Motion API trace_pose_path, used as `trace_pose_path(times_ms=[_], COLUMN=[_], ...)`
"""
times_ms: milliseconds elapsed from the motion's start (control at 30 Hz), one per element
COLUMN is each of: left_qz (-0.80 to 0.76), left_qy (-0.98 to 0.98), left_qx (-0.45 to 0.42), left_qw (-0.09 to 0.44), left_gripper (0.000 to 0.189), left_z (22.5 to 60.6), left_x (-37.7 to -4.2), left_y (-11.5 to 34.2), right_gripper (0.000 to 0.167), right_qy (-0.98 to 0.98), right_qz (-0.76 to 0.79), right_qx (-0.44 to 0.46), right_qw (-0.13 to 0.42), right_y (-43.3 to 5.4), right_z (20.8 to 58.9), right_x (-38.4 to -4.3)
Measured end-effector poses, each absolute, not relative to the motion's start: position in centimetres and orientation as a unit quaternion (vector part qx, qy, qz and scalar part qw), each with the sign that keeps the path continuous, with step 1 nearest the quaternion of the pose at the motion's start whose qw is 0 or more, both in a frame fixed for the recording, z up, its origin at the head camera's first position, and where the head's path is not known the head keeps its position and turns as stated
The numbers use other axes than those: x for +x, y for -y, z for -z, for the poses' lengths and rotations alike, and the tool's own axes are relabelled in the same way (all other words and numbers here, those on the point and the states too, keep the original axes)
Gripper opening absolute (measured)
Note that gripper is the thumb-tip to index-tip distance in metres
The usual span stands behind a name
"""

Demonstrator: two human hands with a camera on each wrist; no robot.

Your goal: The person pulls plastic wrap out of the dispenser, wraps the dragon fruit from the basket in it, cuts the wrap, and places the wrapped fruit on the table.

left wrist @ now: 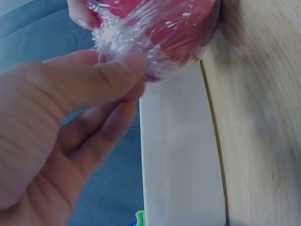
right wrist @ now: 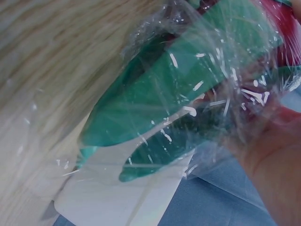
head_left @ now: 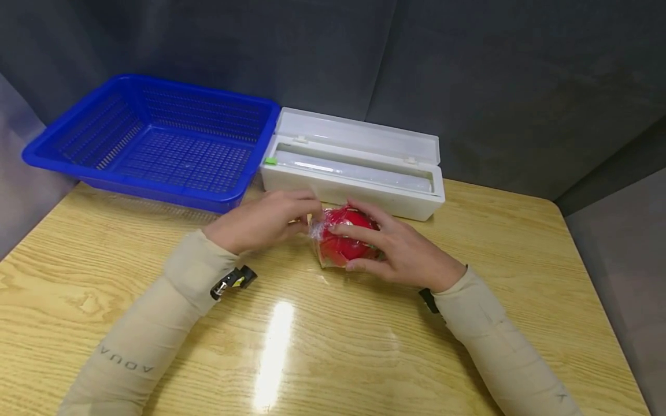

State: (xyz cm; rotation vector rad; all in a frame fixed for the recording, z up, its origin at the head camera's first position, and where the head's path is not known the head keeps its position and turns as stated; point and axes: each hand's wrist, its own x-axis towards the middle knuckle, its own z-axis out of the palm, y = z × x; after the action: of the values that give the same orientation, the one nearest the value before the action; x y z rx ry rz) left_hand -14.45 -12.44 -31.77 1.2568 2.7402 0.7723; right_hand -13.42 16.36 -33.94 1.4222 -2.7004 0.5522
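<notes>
A red dragon fruit (head_left: 347, 238) with long green pointed leaves (right wrist: 155, 94) is wrapped in clear cling film, low over the table in front of the white box. At its left side the film (left wrist: 120, 40) is bunched together, and my left hand (head_left: 267, 219) pinches it between thumb and fingers. My right hand (head_left: 403, 245) grips the fruit from the right, fingers spread over its top and thumb at the near side. In the right wrist view, loose film stands out around the leaves.
Behind the fruit stands a white cling film box (head_left: 359, 193), lid raised, with a film roll (head_left: 354, 170) inside and a green slider (head_left: 271, 161) at its left end. A blue plastic basket (head_left: 156, 180) is at the back left. Dark curtains hang behind the wooden table (head_left: 343, 358).
</notes>
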Motion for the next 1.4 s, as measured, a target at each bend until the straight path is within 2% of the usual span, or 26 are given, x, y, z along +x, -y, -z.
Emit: trace_pose_path(times_ms=[300,533,700,967,1167,1400], left_qz=[-0.228,-0.239,-0.218,-0.232,-0.222,-0.228], left_qy=[-0.877,-0.873,-0.88,-0.886,-0.895,-0.883], left_qx=[0.417,0.415,0.413,0.4,0.386,0.411], left_qw=[-0.07,-0.09,-0.081,-0.029,0.03,-0.012], left_gripper=[0.012,0.015,0.01,0.004,0.02,0.021], left_z=[32.18,32.24,32.16,32.18,32.3,32.28], left_x=[-14.34,-14.29,-14.22,-14.35,-14.38,-14.41], left_y=[12.18,12.05,12.07,12.19,11.85,12.06], right_gripper=[0.069,0.069,0.069,0.071,0.071,0.07], right_qy=[0.872,0.873,0.873,0.873,0.874,0.873], right_qz=[-0.178,-0.179,-0.18,-0.177,-0.175,-0.171], right_qx=[0.455,0.454,0.453,0.455,0.453,0.456], right_qw=[0.016,0.019,0.017,0.017,0.017,0.021], right_y=[-16.27,-16.34,-16.37,-16.38,-16.41,-16.34], right_z=[34.0,34.08,34.15,34.14,34.2,34.07], right_x=[-13.39,-13.37,-13.39,-13.4,-13.32,-13.33])
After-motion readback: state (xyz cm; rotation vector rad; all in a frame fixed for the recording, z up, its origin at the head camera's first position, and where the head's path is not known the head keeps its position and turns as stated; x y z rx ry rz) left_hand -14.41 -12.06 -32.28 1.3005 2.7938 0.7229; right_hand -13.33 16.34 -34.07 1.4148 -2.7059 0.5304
